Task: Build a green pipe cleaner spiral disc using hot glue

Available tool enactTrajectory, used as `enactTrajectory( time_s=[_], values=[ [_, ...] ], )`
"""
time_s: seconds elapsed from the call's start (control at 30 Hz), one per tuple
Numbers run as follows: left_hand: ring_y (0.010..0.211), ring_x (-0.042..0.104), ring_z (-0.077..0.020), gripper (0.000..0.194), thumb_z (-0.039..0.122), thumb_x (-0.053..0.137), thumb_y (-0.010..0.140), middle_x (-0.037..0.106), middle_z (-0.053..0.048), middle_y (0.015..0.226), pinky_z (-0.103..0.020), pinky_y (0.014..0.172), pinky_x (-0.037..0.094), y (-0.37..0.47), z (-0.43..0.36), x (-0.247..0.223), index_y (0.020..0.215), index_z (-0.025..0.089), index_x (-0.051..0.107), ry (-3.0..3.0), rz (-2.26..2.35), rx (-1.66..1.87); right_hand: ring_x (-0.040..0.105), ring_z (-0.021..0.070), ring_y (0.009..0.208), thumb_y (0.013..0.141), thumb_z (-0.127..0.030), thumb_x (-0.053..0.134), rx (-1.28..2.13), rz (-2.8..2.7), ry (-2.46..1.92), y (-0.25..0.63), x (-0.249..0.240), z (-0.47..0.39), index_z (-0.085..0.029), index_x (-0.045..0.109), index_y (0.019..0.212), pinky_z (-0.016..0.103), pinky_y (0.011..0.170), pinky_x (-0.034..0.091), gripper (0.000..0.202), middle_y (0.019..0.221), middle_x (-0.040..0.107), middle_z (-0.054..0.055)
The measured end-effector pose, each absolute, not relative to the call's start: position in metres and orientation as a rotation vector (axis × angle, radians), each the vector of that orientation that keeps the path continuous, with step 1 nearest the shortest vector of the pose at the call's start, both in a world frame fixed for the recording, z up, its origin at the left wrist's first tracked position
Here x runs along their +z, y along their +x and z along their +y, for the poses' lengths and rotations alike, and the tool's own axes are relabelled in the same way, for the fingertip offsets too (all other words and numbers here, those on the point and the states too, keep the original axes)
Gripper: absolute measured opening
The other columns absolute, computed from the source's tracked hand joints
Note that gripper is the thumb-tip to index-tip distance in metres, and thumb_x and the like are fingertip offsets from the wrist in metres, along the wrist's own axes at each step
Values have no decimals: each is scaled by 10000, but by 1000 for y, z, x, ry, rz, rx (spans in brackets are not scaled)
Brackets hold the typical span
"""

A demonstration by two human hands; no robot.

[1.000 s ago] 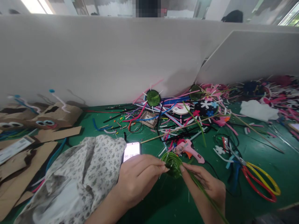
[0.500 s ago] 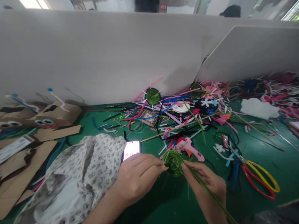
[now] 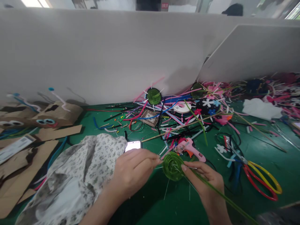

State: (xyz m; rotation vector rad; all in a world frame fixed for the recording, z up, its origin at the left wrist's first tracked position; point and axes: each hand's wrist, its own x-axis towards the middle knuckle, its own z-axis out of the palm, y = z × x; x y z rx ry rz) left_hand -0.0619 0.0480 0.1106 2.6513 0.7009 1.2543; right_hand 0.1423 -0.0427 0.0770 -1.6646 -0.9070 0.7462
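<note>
A small round coil woven from green strands (image 3: 172,167) is held up over the table, with thin pale spokes or threads sticking out around it. My right hand (image 3: 207,182) pinches the coil's right edge between thumb and fingers. A long green strand (image 3: 228,201) runs from there down to the lower right. At the coil's left edge is my left hand (image 3: 137,168), its fingertips pressed together; what they grip, if anything, is too small to make out. Just behind the coil lies a pink glue gun (image 3: 191,149).
Scissors with red and yellow handles (image 3: 261,179) lie at right. A phone (image 3: 133,145) and floral cloth (image 3: 93,168) are at left, past them cardboard pieces (image 3: 39,165). Pipe cleaners and a finished-looking green disc (image 3: 154,96) lie before the white partition (image 3: 98,56).
My left fingertips have shifted slightly left and up, off the coil's edge. The coil has tilted to show more of its round face, and the green strand has swung outward to the right.
</note>
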Motion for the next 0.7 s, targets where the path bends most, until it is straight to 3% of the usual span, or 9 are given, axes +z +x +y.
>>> enactTrajectory(
  time_s=[0.13, 0.27, 0.43, 0.57, 0.7],
  values=[
    [742, 707, -134, 153, 57, 626, 830, 755, -9, 798, -240, 684, 552, -66, 55, 108, 839, 197, 685, 2465, 716, 1249, 719, 228, 647, 682, -383, 760, 784, -945, -1638, 144, 73, -43, -199, 760, 760, 245, 567, 606, 200, 691, 737, 55],
    [722, 701, -142, 74, 170, 714, 802, 746, -14, 763, -239, 674, 546, -67, 65, 104, 737, 181, 680, 2111, 861, 1095, 717, 224, 665, 679, -366, 766, 897, -965, -1605, 146, 73, -45, -198, 755, 730, 251, 588, 600, 175, 728, 745, 68],
    [584, 622, -99, 132, 249, 729, 767, 686, 1, 663, -176, 518, 475, -66, 74, 99, 705, 157, 658, 1738, 908, 787, 674, 191, 560, 598, -420, 824, 1062, -854, -1547, 143, 77, -47, -186, 732, 663, 235, 495, 550, 259, 636, 714, 57],
    [571, 611, -95, 167, 271, 722, 751, 666, 1, 633, -190, 540, 480, -59, 72, 97, 716, 153, 609, 1468, 798, 678, 671, 188, 567, 577, -481, 829, 1117, -856, -1534, 139, 78, -49, -181, 723, 641, 240, 501, 544, 324, 627, 708, 56],
    [574, 626, -105, 200, 283, 736, 733, 674, -2, 621, -211, 568, 501, -51, 68, 95, 706, 157, 584, 1292, 775, 718, 676, 185, 575, 642, -427, 799, 1130, -962, -1545, 140, 74, -53, -186, 742, 687, 231, 508, 539, 251, 642, 716, 55]
  ],
)
